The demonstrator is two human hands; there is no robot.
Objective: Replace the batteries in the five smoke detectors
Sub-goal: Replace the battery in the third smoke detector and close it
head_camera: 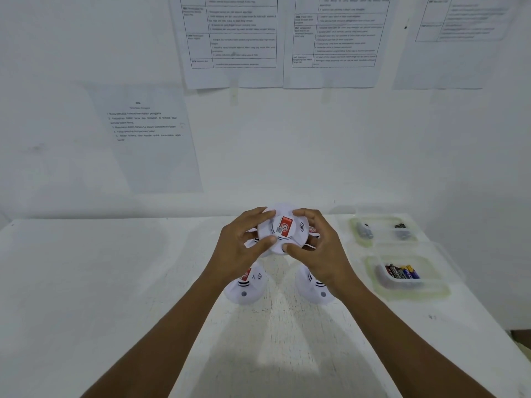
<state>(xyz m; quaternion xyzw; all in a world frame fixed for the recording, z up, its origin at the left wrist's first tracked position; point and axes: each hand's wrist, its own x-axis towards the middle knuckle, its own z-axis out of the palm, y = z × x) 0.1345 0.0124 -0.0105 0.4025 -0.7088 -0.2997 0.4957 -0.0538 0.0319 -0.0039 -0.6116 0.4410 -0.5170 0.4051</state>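
I hold a round white smoke detector with a red label above the table, face toward me. My left hand grips its left rim, thumb on the lower edge. My right hand grips the right rim, thumb at the bottom. Two more white detectors lie on the table under my hands, one at the left and one at the right. Parts of others show behind the held one, mostly hidden. A clear tray to the right holds several dark and blue batteries.
A second clear tray further back on the right holds grey batteries. The white table meets a white wall with taped instruction sheets. The table's right edge runs diagonally past the trays.
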